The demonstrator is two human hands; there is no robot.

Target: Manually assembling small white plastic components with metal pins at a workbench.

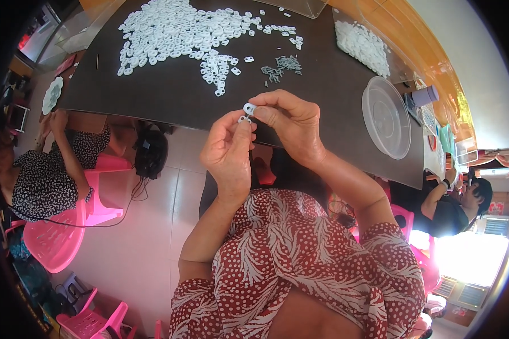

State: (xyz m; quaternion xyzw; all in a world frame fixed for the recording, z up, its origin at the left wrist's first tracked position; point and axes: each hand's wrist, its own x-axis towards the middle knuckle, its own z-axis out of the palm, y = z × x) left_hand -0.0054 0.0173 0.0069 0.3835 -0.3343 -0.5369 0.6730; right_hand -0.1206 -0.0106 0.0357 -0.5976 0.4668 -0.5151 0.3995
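Observation:
Over the near edge of the dark table, my left hand (227,158) pinches a small white plastic piece with holes (244,119) between thumb and fingers. Just above it, my right hand (294,125) grips a second white plastic piece (249,108), also with a dark hole showing. The two pieces are very close; whether they touch I cannot tell. Beyond my hands lies a big heap of similar white pieces (178,34), its tail spreading toward me. Small grey pins (283,68) form a loose pile to the right of that tail.
On the right side of the table (333,118) lie a round clear plastic lid (387,117) and a clear box holding white pieces (363,48). A purple cup (424,96) stands farther right. People sit at left and right. Pink plastic chairs (59,237) stand at left.

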